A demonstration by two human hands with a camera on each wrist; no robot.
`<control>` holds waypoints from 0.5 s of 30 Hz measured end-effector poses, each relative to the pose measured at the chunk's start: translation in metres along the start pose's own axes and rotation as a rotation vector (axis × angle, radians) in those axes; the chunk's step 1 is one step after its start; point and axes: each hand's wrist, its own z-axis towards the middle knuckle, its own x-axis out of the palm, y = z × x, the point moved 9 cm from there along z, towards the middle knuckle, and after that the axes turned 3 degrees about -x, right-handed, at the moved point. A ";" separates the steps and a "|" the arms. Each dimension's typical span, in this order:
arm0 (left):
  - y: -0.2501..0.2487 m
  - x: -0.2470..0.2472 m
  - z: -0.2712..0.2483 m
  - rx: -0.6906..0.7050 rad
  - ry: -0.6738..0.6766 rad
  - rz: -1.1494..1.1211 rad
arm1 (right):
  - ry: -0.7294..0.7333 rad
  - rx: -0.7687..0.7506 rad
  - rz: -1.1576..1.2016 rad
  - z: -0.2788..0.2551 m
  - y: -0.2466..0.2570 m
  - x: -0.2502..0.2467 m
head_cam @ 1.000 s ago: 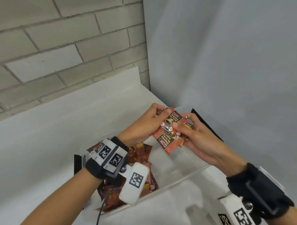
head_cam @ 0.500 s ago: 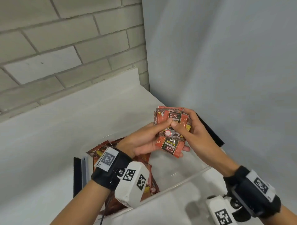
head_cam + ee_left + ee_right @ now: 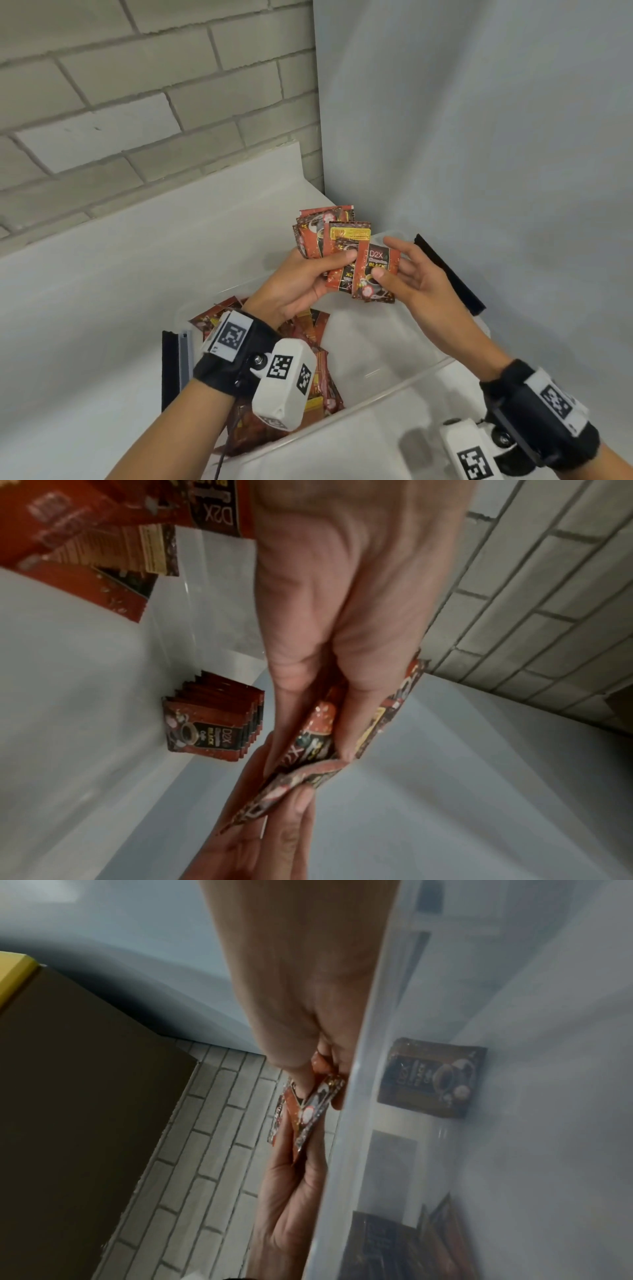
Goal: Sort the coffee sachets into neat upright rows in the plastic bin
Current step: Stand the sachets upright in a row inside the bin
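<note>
Since the earlier frame, the sachets have been fanned out and lifted higher above the plastic bin (image 3: 404, 378). A grey brick wall (image 3: 137, 102) and a plain pale wall (image 3: 479, 137) are seen behind the white surface (image 3: 102, 274). Loose sachets (image 3: 318, 394) are heaped in the bin's left end; a neat upright row (image 3: 214, 725) stands inside. A fan of sachets (image 3: 325, 240) is gripped by the left hand (image 3: 298, 284). One sachet (image 3: 375, 274), marked "D2X" and "BLACK", is pinched by the right hand (image 3: 411, 277).

My forearms are bare. Each wrist wears a black strap (image 3: 222, 371) carrying white square-coded tags and a white camera block (image 3: 282, 383); a dark cable (image 3: 222, 459) trails from the left one.
</note>
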 end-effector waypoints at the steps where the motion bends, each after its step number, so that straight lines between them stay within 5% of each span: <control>1: 0.001 -0.001 0.001 0.007 -0.014 -0.004 | -0.013 0.002 -0.003 0.000 -0.001 0.000; 15: 0.009 -0.002 0.000 -0.117 -0.042 0.023 | -0.176 -0.017 0.029 0.006 -0.003 -0.021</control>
